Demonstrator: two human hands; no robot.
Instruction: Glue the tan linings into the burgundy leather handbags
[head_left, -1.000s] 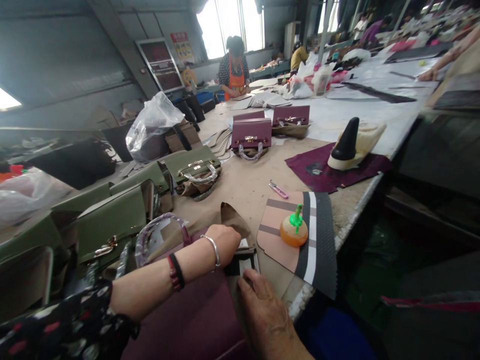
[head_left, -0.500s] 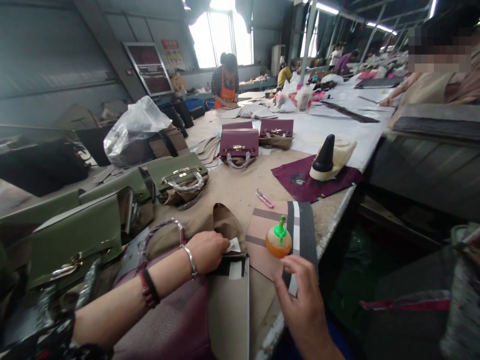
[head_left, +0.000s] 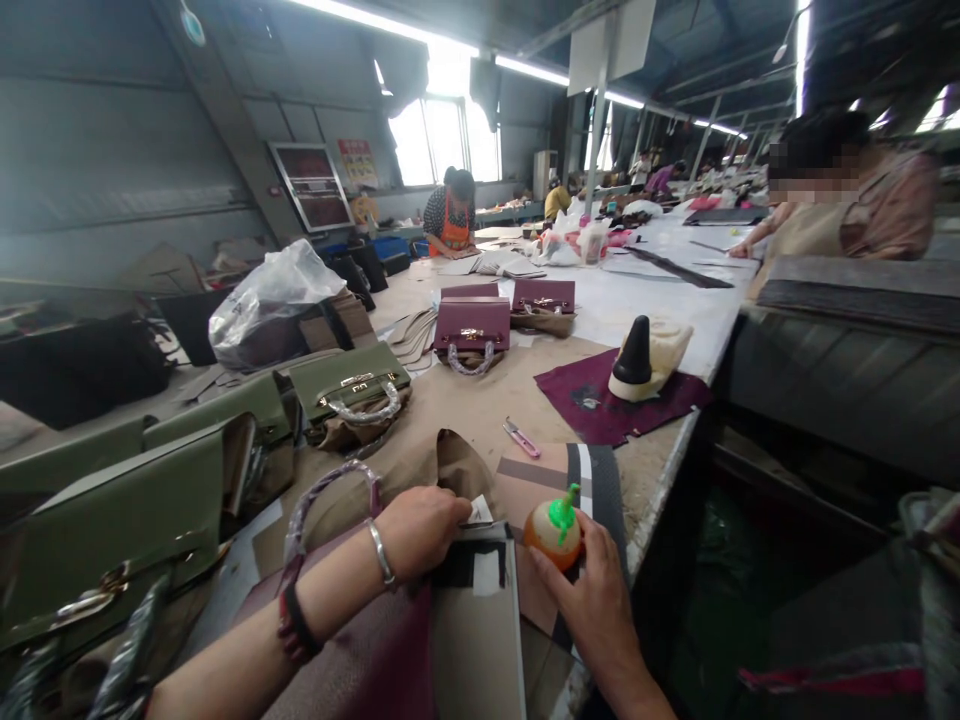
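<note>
My left hand (head_left: 429, 525) is closed at the upper edge of a burgundy handbag (head_left: 356, 640), pinching its brown cloth lining (head_left: 459, 462) beside a small white label (head_left: 480, 510). The bag's stiff beige panel (head_left: 476, 620) lies toward me, with a dark strip and a white patch near its top. Thumb and fingers of my right hand (head_left: 592, 590) are around a round squeeze bottle (head_left: 541, 545) with orange contents and a green nozzle. The bottle stands on a striped board (head_left: 529, 485).
Green handbags (head_left: 135, 520) crowd the left side, burgundy ones (head_left: 471, 325) stand farther back. A pink-handled cutter (head_left: 523, 437) lies beyond the board. A black cone (head_left: 632, 355) rests on purple cloth (head_left: 570, 385). The table edge (head_left: 664, 480) runs along the right; co-workers (head_left: 817, 220) are beyond.
My right hand has moved forward and closed around the squeeze bottle. My left hand stays at the bag's edge. The view has tilted up slightly.
</note>
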